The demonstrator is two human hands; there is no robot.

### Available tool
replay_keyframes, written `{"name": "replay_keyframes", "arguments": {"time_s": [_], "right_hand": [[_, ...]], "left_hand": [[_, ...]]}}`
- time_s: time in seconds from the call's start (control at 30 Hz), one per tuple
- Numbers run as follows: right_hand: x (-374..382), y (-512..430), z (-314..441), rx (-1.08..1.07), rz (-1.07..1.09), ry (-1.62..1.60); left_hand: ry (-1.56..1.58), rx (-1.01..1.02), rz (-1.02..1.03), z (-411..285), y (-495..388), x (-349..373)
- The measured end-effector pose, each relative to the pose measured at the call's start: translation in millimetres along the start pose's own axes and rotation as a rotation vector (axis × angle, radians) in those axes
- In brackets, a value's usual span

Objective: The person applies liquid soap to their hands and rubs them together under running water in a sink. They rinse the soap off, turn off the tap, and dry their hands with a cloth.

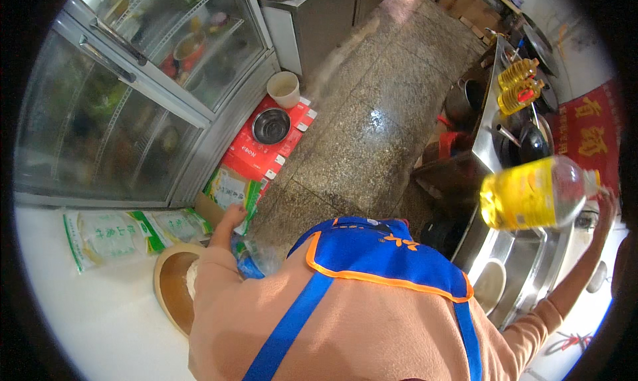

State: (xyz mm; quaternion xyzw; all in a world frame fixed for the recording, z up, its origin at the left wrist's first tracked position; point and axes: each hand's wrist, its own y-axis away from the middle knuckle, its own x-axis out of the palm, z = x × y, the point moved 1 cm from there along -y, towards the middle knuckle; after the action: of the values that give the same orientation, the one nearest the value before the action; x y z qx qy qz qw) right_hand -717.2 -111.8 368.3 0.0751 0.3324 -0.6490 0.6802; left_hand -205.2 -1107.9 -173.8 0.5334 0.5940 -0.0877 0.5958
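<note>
On the right, my right hand grips the neck of a large clear plastic bottle, tilted nearly sideways, with yellow oil in it. My left hand is low at the left, fingers curled, at the edge of a white and green printed plastic bag; whether it grips the bag is unclear. Two similar bags lie left of that hand. Below them is a round wooden-coloured bowl with something white in it, partly hidden by my left sleeve.
Glass-door refrigerators line the left. A metal bowl and white bucket stand by red cardboard on the tiled floor. At the right are more oil bottles, a wok and a steel sink.
</note>
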Motion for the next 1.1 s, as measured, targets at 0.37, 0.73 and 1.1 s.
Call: {"name": "replay_keyframes", "arguments": {"time_s": [0.37,0.73,1.1], "right_hand": [[389.2,-29.2,157.7,-0.083,0.152,0.149],[580.0,-146.9,80.8,-0.039,0.164,0.417],[661.8,-330.7,6.2,-0.027,0.255,0.682]], "left_hand": [[0.369,-0.300,0.138,52.4,-6.2,4.3],[0.337,-0.366,0.386,17.5,-172.9,-97.5],[0.409,-0.274,0.167,-78.4,-370.5,-213.0]]}}
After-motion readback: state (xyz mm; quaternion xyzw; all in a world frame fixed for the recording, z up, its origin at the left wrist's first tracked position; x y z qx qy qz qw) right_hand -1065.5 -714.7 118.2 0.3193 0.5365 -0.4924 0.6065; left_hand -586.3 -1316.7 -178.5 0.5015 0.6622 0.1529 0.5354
